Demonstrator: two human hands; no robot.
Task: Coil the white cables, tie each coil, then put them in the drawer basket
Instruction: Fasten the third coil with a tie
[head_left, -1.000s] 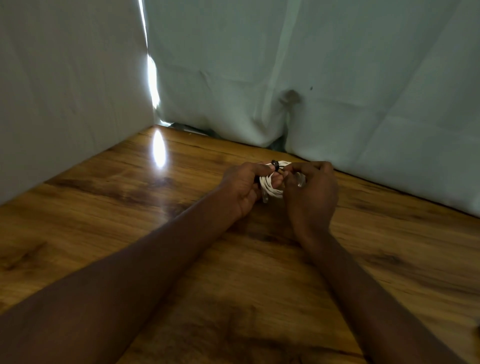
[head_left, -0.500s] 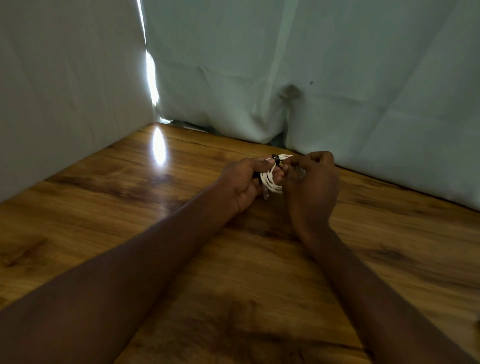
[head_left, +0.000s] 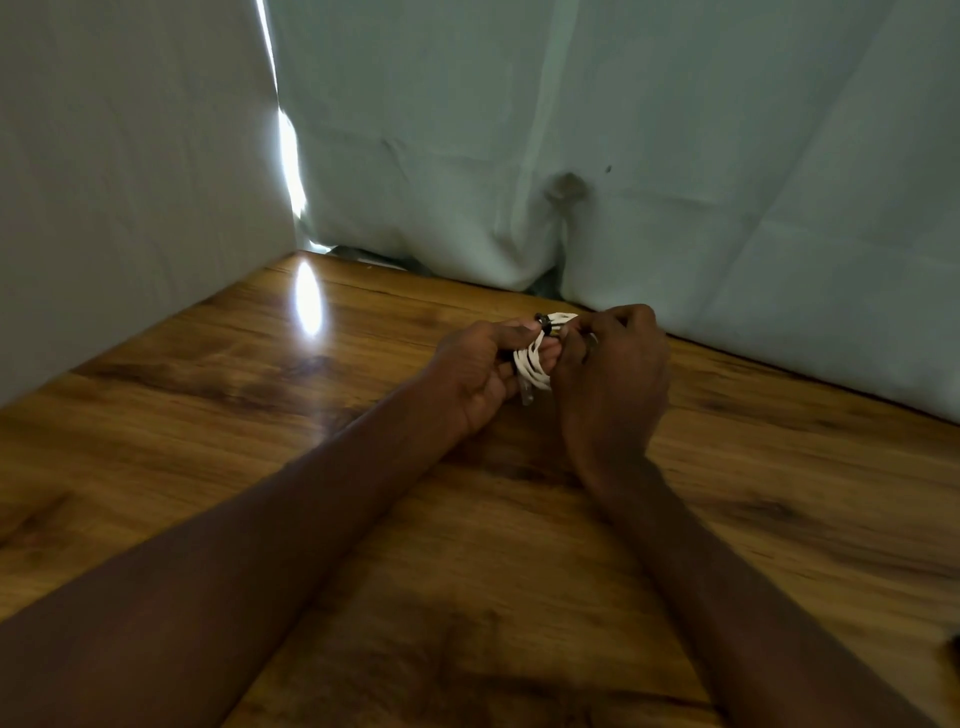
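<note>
A small coil of white cable (head_left: 535, 364) is held upright between both hands, just above the wooden table (head_left: 260, 415). My left hand (head_left: 480, 371) grips the coil's left side with thumb on top. My right hand (head_left: 613, 379) pinches its upper right side. A small black tie (head_left: 543, 319) sits at the top of the coil, between my fingertips. A plug end (head_left: 527, 397) hangs below the coil. No drawer basket is in view.
White cloth (head_left: 519, 130) hangs along the back and left edges of the table. A bright patch of light (head_left: 307, 301) falls on the wood at the back left. A dark object (head_left: 955, 647) peeks in at the right edge.
Both hands stay on the coil and have shifted slightly towards the back of the table. The fingers keep working at the black tie on top.
</note>
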